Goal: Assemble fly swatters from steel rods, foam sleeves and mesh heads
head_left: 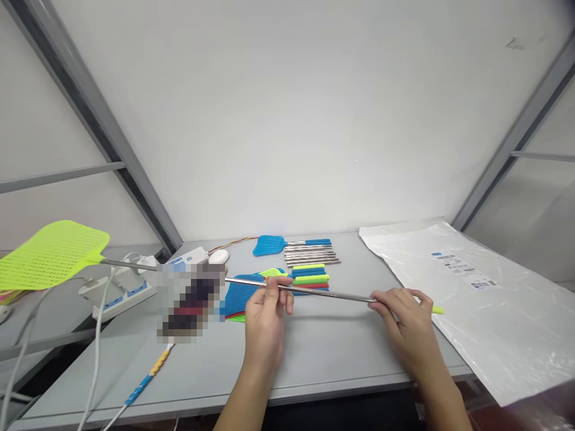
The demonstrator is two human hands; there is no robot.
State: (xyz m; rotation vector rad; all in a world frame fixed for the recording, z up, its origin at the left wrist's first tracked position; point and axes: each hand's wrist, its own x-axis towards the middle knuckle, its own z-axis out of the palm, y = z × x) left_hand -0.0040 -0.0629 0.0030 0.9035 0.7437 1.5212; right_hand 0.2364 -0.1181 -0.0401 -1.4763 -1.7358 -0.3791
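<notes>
A fly swatter with a yellow-green mesh head and a long metal rod stretches across the view, its head at the far left. My left hand is closed around the middle of the rod. Toward the handle end, my right hand grips the swatter, and the yellow-green tip of the handle sticks out past it. Behind my left hand lie blue, red and green swatter heads, partly hidden. Several coloured handles lie beside them. Farther back are several metal rods and a blue swatter.
A white plastic mailing bag with labels covers the right of the grey table. At left are power strips, white cables, a white round object and a pixelated item. A wall stands behind.
</notes>
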